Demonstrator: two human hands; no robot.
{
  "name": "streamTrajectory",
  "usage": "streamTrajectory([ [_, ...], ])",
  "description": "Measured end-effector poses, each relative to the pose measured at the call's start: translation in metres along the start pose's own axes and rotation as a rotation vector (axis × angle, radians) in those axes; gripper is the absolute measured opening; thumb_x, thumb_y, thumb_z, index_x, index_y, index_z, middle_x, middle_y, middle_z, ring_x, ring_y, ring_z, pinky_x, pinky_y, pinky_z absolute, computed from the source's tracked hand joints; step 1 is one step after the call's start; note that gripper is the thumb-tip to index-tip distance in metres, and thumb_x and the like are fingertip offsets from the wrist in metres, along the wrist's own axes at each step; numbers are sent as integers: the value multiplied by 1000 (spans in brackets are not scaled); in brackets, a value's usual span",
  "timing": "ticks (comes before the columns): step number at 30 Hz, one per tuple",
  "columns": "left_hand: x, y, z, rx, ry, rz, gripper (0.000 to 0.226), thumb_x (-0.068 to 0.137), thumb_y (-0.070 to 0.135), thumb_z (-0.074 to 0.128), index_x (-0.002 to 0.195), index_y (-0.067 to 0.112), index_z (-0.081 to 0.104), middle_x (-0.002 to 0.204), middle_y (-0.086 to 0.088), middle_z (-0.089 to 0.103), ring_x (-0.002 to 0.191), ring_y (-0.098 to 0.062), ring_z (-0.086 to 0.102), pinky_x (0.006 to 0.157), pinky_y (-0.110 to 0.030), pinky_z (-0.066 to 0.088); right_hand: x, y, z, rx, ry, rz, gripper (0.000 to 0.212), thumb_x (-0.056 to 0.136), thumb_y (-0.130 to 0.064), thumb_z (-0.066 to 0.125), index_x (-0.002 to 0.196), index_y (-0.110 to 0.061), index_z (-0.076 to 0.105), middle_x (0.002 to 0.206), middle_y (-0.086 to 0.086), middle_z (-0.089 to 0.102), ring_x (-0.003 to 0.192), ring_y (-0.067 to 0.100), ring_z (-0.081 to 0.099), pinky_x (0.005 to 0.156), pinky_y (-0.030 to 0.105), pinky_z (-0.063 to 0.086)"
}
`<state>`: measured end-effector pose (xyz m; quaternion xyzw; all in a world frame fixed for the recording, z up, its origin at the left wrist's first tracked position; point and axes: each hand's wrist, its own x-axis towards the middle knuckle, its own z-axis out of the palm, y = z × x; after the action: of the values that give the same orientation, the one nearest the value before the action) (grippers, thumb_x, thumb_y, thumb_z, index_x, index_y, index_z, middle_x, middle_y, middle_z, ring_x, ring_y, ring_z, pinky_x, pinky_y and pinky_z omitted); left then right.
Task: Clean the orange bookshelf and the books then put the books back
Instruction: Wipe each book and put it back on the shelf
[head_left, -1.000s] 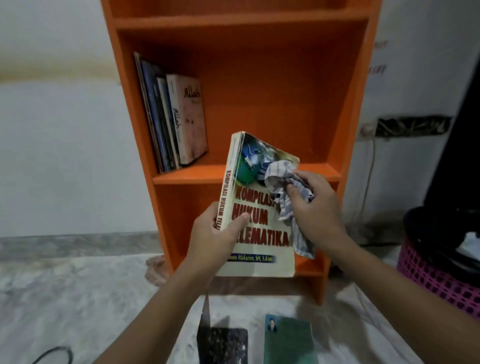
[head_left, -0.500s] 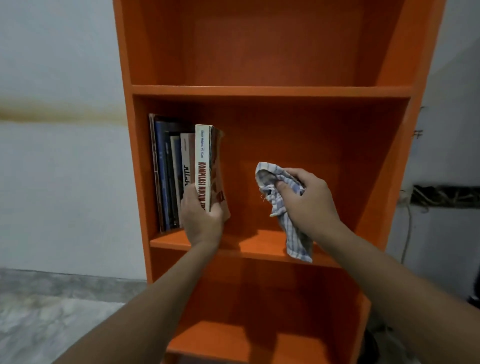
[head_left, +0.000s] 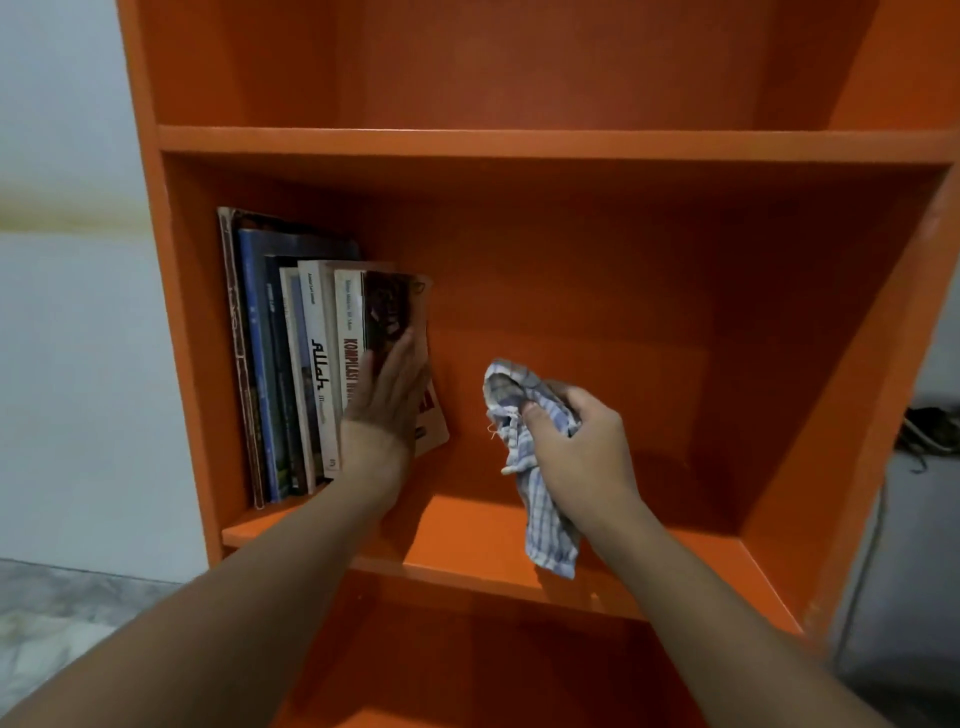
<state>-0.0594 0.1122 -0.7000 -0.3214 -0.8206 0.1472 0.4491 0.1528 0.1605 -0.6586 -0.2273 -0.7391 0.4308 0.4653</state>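
The orange bookshelf (head_left: 519, 143) fills the view. On its middle shelf (head_left: 467, 535) several books (head_left: 260, 364) stand upright against the left wall. The rightmost is the white-spined "Kompilasi" book (head_left: 350, 322), leaning slightly. My left hand (head_left: 387, 400) holds it against the row, thumb by the spine and fingers flat on the cover. My right hand (head_left: 582, 447) hovers to the right, above the bare part of the shelf. It is closed on a crumpled blue-and-white checked cloth (head_left: 545, 519) whose tail hangs down to the shelf's front edge.
A white wall (head_left: 78, 364) is to the left of the bookshelf, with marbled floor (head_left: 52, 623) below. Dark cables (head_left: 930, 431) lie past the right side panel. The shelf above and the compartment below hold nothing that I can see.
A second ago I held the book in front of me, the cloth on its cover. It then went onto the shelf, and my left hand has shifted from its spine onto its cover.
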Motion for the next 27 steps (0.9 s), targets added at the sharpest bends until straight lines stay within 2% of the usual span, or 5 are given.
streamTrajectory([
  [5, 17, 11, 2, 322, -242, 214, 78, 96, 58, 33, 155, 20, -1, 162, -16, -12, 144, -43, -22, 101, -69, -24, 2, 0, 7, 46, 37, 82, 11, 97, -25, 58, 90, -19, 62, 86, 7, 71, 60, 6, 66, 49, 19, 51],
  [12, 23, 3, -6, 242, -274, 190, 80, 96, 50, 43, 156, 16, 4, 163, -15, -2, 149, -37, -8, 113, -64, -13, -2, -8, -4, -26, 24, -40, 19, 97, -20, 58, 85, -35, 60, 83, -6, 71, 70, 5, 69, 60, 20, 57],
  [19, 16, -41, -37, 17, -173, 236, 53, 90, 41, 50, 140, 26, 48, 154, -5, 34, 147, -26, 16, 120, -47, -3, -19, -10, -18, -100, 6, -16, 17, 97, -22, 59, 92, -38, 62, 87, -9, 71, 75, 6, 69, 72, 35, 59],
  [23, 5, -72, -58, -269, -68, 326, 27, 88, 36, 51, 103, 23, 69, 107, 0, 67, 104, -21, 57, 100, -37, 37, -33, -14, -25, -127, 23, -20, 18, 96, -27, 61, 112, -35, 59, 108, -8, 68, 88, 10, 68, 81, 42, 58],
  [27, -34, -89, -88, -535, -48, 353, 34, 95, 46, 46, 101, 19, 66, 88, 2, 65, 79, -20, 60, 81, -37, 50, -66, -13, -30, -135, 33, 24, 44, 91, -35, 67, 130, -30, 48, 125, -3, 59, 93, 12, 68, 82, 40, 59],
])
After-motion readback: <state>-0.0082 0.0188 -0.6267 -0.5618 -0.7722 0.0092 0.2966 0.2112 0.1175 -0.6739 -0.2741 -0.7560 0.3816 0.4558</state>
